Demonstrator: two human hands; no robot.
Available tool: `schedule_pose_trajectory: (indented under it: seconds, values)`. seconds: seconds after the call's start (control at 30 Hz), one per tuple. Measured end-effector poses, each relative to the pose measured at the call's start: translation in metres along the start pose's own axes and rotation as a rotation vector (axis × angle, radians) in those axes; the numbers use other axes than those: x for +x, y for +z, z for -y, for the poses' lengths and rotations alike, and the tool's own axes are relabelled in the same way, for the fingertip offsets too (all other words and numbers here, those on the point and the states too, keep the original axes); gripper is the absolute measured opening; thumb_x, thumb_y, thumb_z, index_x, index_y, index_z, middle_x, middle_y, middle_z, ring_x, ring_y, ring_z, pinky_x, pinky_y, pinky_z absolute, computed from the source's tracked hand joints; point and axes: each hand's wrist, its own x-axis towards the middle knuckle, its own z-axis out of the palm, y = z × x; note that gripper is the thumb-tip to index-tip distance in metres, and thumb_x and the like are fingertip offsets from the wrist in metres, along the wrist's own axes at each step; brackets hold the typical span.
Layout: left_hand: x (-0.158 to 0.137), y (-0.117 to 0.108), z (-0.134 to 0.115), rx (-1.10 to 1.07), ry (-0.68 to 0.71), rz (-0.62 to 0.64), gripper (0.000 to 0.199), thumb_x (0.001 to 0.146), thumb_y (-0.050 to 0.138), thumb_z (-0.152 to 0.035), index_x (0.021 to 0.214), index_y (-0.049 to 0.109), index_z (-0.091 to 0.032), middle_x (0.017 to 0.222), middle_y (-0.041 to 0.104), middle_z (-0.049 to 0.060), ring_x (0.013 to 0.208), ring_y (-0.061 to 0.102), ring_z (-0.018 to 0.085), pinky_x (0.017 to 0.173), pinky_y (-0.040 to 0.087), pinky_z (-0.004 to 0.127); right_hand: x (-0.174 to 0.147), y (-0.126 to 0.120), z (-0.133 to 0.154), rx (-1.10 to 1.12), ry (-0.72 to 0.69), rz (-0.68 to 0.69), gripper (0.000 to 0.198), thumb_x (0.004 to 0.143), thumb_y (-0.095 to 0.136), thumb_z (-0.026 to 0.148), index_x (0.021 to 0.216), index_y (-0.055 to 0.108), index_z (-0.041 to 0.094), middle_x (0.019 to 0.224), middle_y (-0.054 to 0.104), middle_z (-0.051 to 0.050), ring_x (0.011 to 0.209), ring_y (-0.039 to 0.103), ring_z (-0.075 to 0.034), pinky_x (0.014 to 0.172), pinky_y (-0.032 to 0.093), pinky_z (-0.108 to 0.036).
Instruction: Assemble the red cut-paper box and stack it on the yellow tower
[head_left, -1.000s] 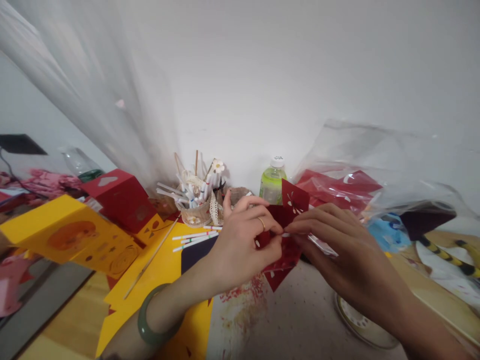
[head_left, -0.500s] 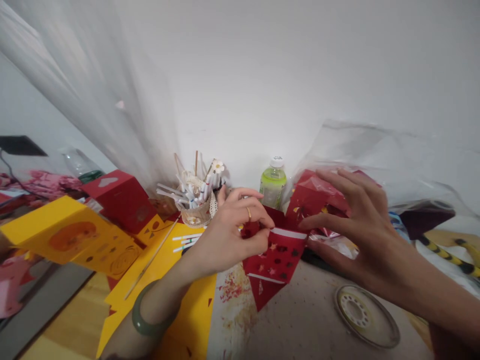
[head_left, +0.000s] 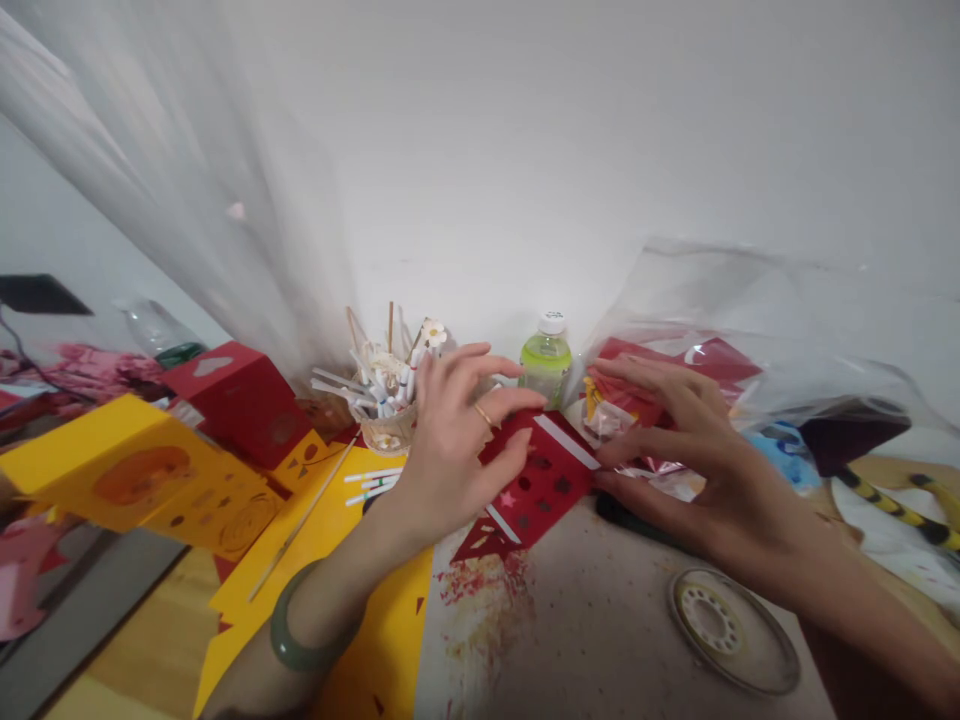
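Pinching the red paper piece (head_left: 551, 480) by its right corner, your right hand (head_left: 701, 470) has thumb and forefinger together; your left hand (head_left: 459, 450), thumb and fingers apart, hovers at its left edge, contact unclear. Beyond the piece, between your hands, stands a green bottle (head_left: 545, 366). Your left hand partly blocks a basket of markers (head_left: 386, 428). A plastic bag (head_left: 705, 290) lies beyond your right hand, a round disc (head_left: 712, 620) nearer you.
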Motion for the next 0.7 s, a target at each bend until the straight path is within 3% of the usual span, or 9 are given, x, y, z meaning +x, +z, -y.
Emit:
schedule_pose_trajectory:
  seconds: [0.13,0.27,0.4,0.7]
  values:
    - [-0.007,0.006,-0.013,0.122,0.192,-0.016,0.010,0.084,0.061,-0.021,0.087,0.066,-0.029,0.093,0.071,-0.003,0.114,0.052,0.022,0.112,0.015,0.054,-0.001,0.004,0.005,-0.017,0.023,-0.051,0.009,0.083,0.061,0.024,0.077,0.067,0.027,0.134,0.050,-0.003,0.127,0.040,-0.032,0.099,0.035,-0.061]
    - [-0.013,0.013,-0.022,0.217,0.212,-0.119,0.010,0.084,0.061,-0.019,0.084,0.066,-0.028,0.088,0.073,-0.007,0.108,0.056,0.018,0.114,0.007,0.048,-0.002,0.006,0.010,-0.021,0.029,-0.095,0.010,0.083,0.060,0.026,0.076,0.068,0.028,0.134,0.050,-0.003,0.127,0.040,-0.032,0.099,0.035,-0.060]
    - [-0.015,0.016,-0.024,0.262,0.215,-0.186,0.010,0.083,0.063,-0.019,0.086,0.065,-0.028,0.085,0.074,-0.009,0.104,0.058,0.017,0.114,0.007,0.044,-0.001,0.007,0.014,-0.014,0.041,-0.117,0.012,0.083,0.060,0.024,0.074,0.068,0.027,0.133,0.051,-0.003,0.127,0.039,-0.032,0.098,0.037,-0.059]
    - [-0.014,0.014,-0.026,0.241,0.207,-0.156,0.013,0.085,0.058,-0.016,0.082,0.065,-0.028,0.083,0.074,-0.009,0.101,0.060,0.018,0.113,0.009,0.047,-0.002,0.006,0.022,-0.046,0.024,-0.104,0.013,0.084,0.058,0.021,0.077,0.067,0.027,0.133,0.052,-0.003,0.125,0.041,-0.031,0.096,0.041,-0.057]
